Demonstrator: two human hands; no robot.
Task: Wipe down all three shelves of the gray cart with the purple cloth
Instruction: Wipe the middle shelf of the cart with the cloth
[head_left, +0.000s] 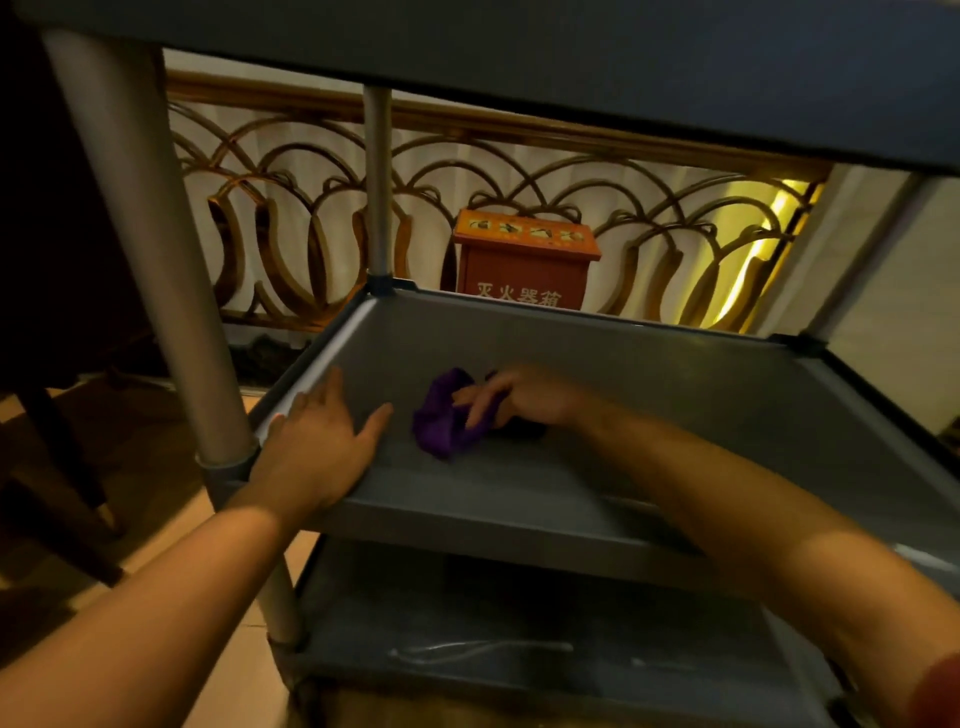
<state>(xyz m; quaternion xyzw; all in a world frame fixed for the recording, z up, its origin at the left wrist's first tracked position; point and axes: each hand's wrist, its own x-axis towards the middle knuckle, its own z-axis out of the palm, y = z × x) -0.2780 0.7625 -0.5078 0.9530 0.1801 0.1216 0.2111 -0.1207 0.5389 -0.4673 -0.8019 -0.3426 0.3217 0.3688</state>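
I look into the gray cart between its shelves. The middle shelf (649, 415) fills the centre of the view. A bunched purple cloth (441, 421) lies on its left half, and my right hand (519, 397) presses on it with fingers over the cloth. My left hand (317, 441) rests flat on the shelf's front left corner, fingers spread, holding nothing. The underside of the top shelf (571, 47) spans the top of the view. The bottom shelf (519, 649) shows below my arms.
Gray cart posts stand at the near left (150, 249) and far left (377, 182). Behind the cart runs an ornate metal railing (649, 208) with a red wooden box (524, 260) in front of it. A dark chair (52, 364) stands on the tiled floor at the left.
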